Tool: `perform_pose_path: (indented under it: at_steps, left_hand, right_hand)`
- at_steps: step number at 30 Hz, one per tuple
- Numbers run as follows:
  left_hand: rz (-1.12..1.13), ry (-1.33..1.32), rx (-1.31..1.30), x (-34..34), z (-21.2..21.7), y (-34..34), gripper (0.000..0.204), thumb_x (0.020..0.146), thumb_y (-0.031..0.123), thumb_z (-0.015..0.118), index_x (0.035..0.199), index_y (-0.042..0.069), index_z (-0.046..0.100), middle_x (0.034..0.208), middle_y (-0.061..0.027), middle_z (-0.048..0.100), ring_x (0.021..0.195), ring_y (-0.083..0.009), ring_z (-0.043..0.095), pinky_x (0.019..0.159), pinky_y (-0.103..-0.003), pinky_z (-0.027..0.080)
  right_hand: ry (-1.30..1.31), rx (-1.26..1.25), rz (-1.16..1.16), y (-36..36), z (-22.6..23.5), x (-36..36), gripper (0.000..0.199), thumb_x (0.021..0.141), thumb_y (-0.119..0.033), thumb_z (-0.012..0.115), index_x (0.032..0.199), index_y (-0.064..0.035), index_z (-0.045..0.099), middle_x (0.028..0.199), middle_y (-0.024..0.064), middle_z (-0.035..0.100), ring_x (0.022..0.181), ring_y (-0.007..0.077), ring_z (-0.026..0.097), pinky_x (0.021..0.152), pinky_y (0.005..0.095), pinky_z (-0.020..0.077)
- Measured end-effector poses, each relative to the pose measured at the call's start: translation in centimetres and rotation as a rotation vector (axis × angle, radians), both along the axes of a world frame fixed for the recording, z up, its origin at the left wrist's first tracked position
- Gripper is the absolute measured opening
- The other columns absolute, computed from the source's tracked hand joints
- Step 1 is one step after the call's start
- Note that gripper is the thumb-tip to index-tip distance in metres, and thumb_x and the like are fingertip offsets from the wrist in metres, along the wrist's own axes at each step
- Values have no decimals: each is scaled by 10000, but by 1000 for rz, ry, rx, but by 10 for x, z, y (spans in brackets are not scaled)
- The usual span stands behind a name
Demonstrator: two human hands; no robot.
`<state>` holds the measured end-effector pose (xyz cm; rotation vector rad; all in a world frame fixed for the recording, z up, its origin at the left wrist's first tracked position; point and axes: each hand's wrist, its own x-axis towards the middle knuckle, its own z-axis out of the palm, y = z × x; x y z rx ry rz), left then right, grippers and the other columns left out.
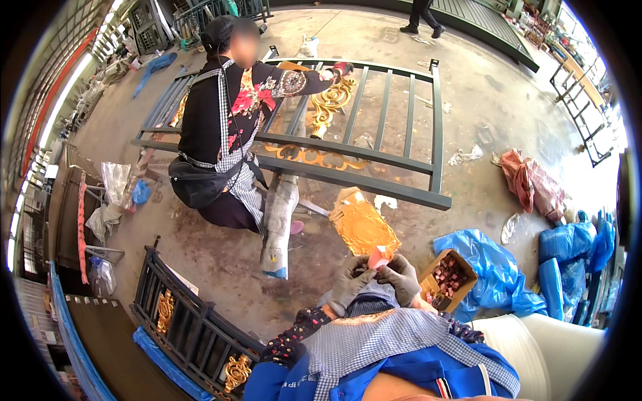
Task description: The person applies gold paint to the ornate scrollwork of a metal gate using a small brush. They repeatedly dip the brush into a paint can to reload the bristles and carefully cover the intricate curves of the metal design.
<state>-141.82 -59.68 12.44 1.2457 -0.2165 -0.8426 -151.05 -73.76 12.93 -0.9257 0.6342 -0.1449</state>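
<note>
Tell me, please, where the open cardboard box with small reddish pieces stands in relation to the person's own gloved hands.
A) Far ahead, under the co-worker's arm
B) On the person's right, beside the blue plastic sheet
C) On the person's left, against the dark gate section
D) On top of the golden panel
B: the cardboard box sits just right of the right hand, next to the blue plastic sheet, while the left hand is on the far side.

Gloved left hand [349, 281] and right hand [400, 277] together, fingers curled, forearms bent inward
</note>
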Motion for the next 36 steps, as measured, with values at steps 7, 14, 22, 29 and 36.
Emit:
perform_pose_path:
  at_steps: [7, 14, 22, 29, 36]
  left_hand:
    - [255, 44, -5, 23, 6, -14, 324, 915, 93, 705, 1207, -5, 605, 1031, -62, 662, 899, -113, 634, 790, -261, 564]
    - [449, -12, -38, 50, 15, -62, 250, 960, 108, 641, 1177, -13, 611, 1076, -85, 674, 981, -149, 639, 877, -288, 538]
    - [488, -10, 175, 70, 28, -104, 257, 958, 81, 628, 1198, -3, 593, 989, -51, 645, 876, -115, 616, 791, -244, 530]
    - [505, -179, 315, 97, 25, -117, 214, 955, 99, 626, 1154, 24, 602, 923, -15, 628, 766, -66, 584, 691, -180, 487]
    - [499, -220, 205, 130, 38, -144, 515, 949, 52, 573, 1431, 34, 396, 1111, -63, 623, 799, -85, 608, 651, -187, 497]
  right_hand:
    - [-76, 68, 202, -29, 5, 57, 278, 881, -95, 729, 1114, -15, 602, 922, 79, 684, 793, 162, 673, 700, 287, 550]
    - [-120, 12, 415, -98, 13, 100, 282, 885, -129, 732, 1092, 0, 590, 953, 70, 685, 864, 127, 670, 746, 265, 543]
    - [-170, -165, 559, -168, -6, 119, 271, 862, -157, 724, 1019, 1, 570, 913, 47, 641, 852, 107, 617, 743, 252, 492]
    - [-181, -459, 564, -211, 33, 139, 394, 850, -165, 660, 1170, 14, 515, 955, 111, 645, 915, 144, 634, 787, 307, 512]
    - [-362, -940, 434, -259, 52, 176, 375, 802, -124, 660, 1149, 3, 597, 1065, 125, 579, 854, 193, 604, 745, 306, 503]
